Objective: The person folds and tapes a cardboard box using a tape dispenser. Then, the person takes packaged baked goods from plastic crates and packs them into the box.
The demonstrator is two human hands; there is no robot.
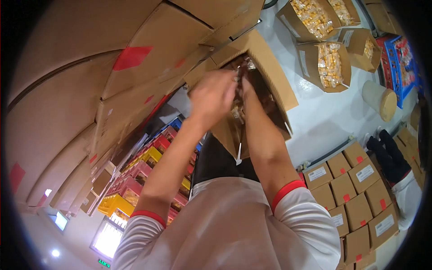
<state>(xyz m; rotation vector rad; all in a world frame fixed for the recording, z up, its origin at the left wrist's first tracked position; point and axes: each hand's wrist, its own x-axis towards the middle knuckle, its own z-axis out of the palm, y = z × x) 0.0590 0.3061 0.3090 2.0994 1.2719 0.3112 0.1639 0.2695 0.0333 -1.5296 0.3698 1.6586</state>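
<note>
An open cardboard box [275, 74] stands in front of my body with its flaps spread. Dark brown, shiny plastic-wrapped packets [237, 110] lie inside it, partly in shadow. My left hand [212, 94] is over the box's left side, its fingers bent toward the opening and smeared by motion. Down inside the box, my right hand [244, 83] is among the packets near the far end. Its fingers are mostly hidden by shadow and by my left hand, so I cannot tell whether either hand grips a packet.
Stacked cartons [148, 58] with red tape rise close on the left. Colored crates [130, 189] stand behind them. Open boxes of yellow packets [330, 65], a round tub [380, 101] and a blue crate [398, 65] are at right. Sealed cartons [351, 193] and another person [400, 180] are lower right.
</note>
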